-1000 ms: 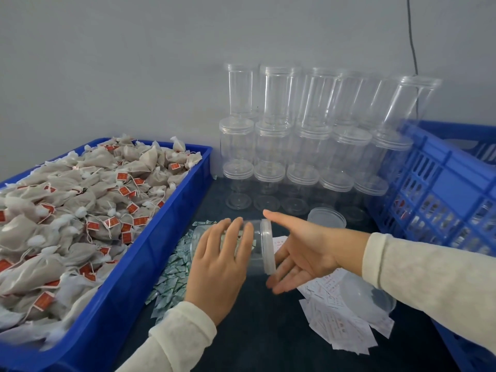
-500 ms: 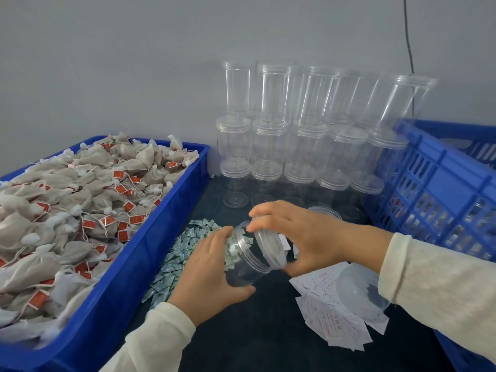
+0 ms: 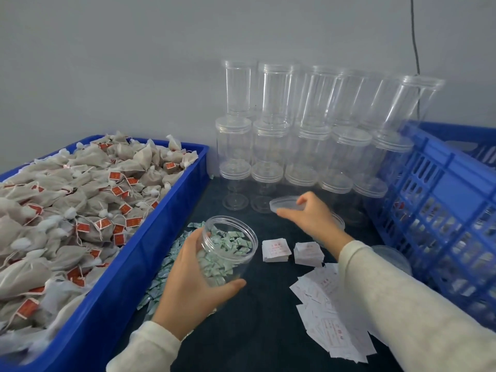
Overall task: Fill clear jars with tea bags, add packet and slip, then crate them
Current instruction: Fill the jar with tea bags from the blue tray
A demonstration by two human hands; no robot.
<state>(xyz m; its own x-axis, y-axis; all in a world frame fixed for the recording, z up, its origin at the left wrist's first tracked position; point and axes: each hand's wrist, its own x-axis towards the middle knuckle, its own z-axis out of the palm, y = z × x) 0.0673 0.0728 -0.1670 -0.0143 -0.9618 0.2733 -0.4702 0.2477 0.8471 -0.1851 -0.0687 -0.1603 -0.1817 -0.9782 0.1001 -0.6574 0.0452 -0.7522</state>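
Clear jar (image 3: 224,253) empty, uncapped, gripped by left hand (image 3: 193,285) fingers | right hand (image 3: 308,218) fingers pinch lid (image 3: 284,204) | filling, packet, slip, crating all remain

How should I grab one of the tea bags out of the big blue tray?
Probably from above, pinching the bunched, tied top of a tea bag lying on the heap. The blue tray is open upward and its walls block the sides, and the gathered neck is narrower than the soft, full body.
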